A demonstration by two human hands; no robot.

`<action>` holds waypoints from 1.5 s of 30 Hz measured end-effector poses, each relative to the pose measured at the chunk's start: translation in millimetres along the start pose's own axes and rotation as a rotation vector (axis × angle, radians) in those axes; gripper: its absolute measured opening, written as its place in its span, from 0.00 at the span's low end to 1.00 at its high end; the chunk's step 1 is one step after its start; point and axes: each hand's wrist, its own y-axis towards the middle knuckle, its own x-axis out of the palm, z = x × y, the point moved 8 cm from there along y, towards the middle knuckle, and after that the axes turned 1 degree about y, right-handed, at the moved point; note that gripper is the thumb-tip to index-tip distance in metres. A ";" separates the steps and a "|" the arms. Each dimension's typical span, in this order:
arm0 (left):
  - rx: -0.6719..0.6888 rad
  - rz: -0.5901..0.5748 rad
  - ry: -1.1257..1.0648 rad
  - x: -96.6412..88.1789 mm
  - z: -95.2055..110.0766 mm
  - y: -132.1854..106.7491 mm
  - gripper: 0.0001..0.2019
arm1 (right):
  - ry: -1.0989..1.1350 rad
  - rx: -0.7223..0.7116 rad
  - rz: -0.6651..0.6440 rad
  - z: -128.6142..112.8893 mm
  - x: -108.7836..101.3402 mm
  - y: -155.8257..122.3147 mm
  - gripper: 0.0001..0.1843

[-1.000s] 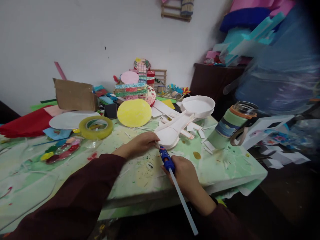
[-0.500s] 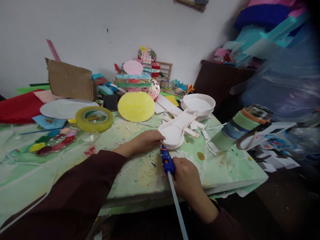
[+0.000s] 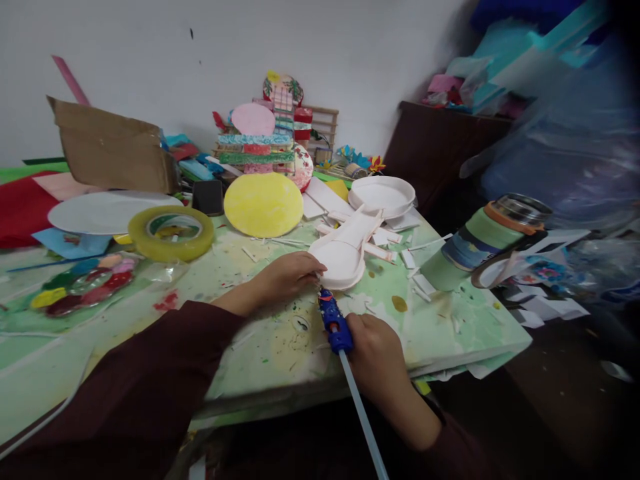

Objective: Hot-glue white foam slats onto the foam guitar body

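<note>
My right hand (image 3: 377, 353) is wrapped round a blue glue gun (image 3: 333, 321), with a long glue stick (image 3: 364, 413) running out of its back toward me. The gun's tip points away from me, close to the fingertips of my left hand (image 3: 287, 275). Those fingertips are pinched together beside the near left edge of a white guitar-shaped piece (image 3: 337, 261); what they hold, if anything, is too small to make out. This white piece lies on the table, its narrow neck pointing away and a raised strip along its edge.
Behind stand a yellow oval (image 3: 263, 205), a white round tray (image 3: 383, 195) and colourful crafts (image 3: 257, 150). A tape roll (image 3: 171, 233), paint palette (image 3: 85, 283) and cardboard box (image 3: 113, 147) are left. Right, a green thermos (image 3: 483, 241) stands near the table's edge among white scraps (image 3: 424, 285).
The camera view has shifted slightly, so most table items appear a little further left and higher. Both hands keep nearly the same pose, the glue gun tip still beside my left fingertips.
</note>
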 end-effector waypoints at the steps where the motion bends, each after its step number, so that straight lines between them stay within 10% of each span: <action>1: -0.003 -0.003 -0.003 0.6 0.1 0.0 0.09 | -0.002 0.002 0.002 0.0 -0.1 0.1 0.05; 45: 0.036 -0.061 0.060 8.5 4.6 -1.8 0.08 | 0.028 0.228 -0.196 10.5 -2.6 -0.1 0.05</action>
